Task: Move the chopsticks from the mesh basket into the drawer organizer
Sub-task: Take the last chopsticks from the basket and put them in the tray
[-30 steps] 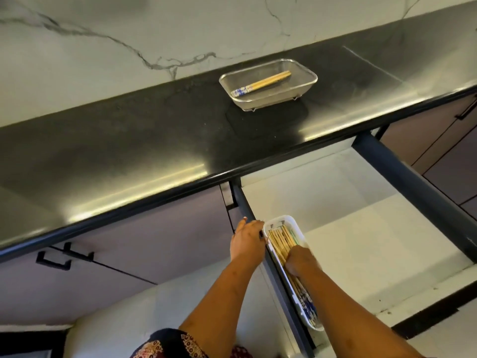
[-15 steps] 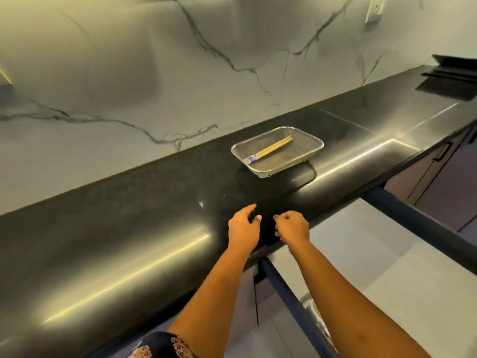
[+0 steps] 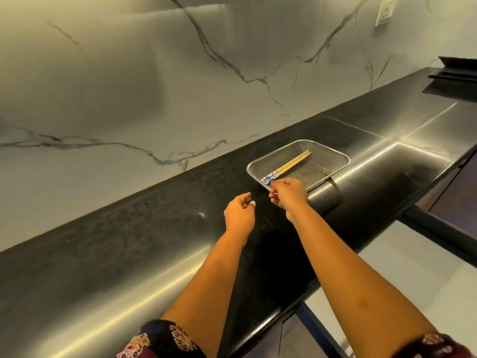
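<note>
1. Head view (the only view). A pair of chopsticks (image 3: 289, 165) is seen lying inside the mesh basket (image 3: 320, 168), right of the frame's centre, on the black counter (image 3: 154, 228). The blue-patterned ends are pointed to the lower left, at the basket's near-left corner. The plain ends are pointed to the upper right. No other item is seen in the basket.
2. The right hand (image 3: 287, 193) is held over the basket's near rim. Its thumb and forefinger are drawn close together right at the patterned ends. Whether the chopsticks are actually pinched cannot be told, as the contact is too small to resolve.
3. The left hand (image 3: 238, 211) is held above the counter, just left of the right hand. Its fingers are loosely curled and apart, and nothing is held.
4. The pale floor of an open drawer (image 3: 413, 267) is visible at the lower right, below the counter edge. The organizer is not seen in this frame.
5. Step in hand, as judged: pick-up of the pair. The chopsticks are flat on the mesh and not yet lifted.
6. Next move, as judged: both sticks must be pinched together at the patterned ends and raised clear of the rim. The pair must then be carried down to the drawer at the lower right.
</note>
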